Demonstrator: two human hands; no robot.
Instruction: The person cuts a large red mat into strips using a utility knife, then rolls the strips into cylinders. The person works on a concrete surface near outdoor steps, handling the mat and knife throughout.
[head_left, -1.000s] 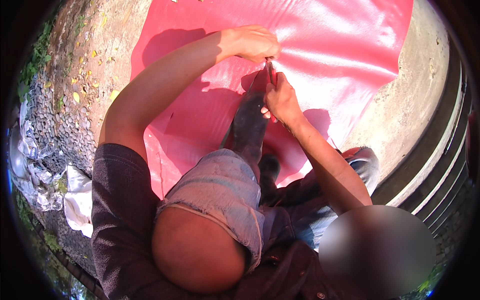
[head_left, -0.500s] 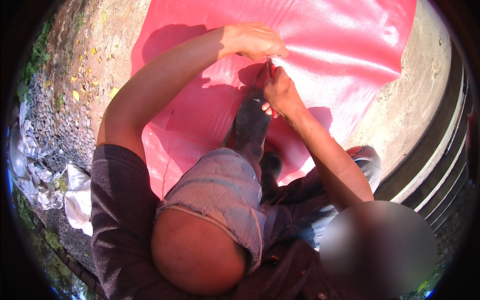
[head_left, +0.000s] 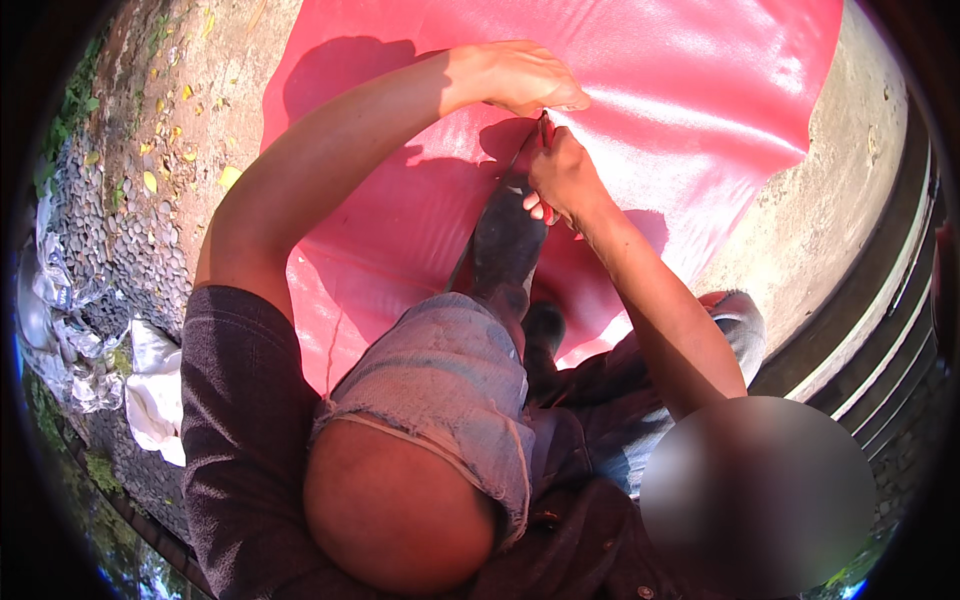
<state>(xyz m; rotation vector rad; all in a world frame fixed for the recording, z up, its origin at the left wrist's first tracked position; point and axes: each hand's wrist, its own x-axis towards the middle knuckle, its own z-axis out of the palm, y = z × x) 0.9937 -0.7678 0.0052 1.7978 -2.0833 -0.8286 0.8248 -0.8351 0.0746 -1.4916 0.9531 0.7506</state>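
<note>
Both hands sit a bit higher on the red sheet (head_left: 700, 120) than a second ago; pose otherwise unchanged. Left hand (head_left: 520, 78) lies palm down on the sheet, fingers curled, thumb pointing right towards the grip point. Can't tell if it pinches anything. Right hand (head_left: 562, 175), just below and right of the left, is closed, fingertips pressed around a thin red tool (head_left: 545, 128) whose tip meets the sheet at the left thumb. Sheet spreads flat over the concrete ground (head_left: 830, 210), extending out from the grip on every side. Dark shoe (head_left: 505, 245) rests on the sheet directly below the right hand. White cloth (head_left: 150, 395) lies far lower left, off the sheet.
</note>
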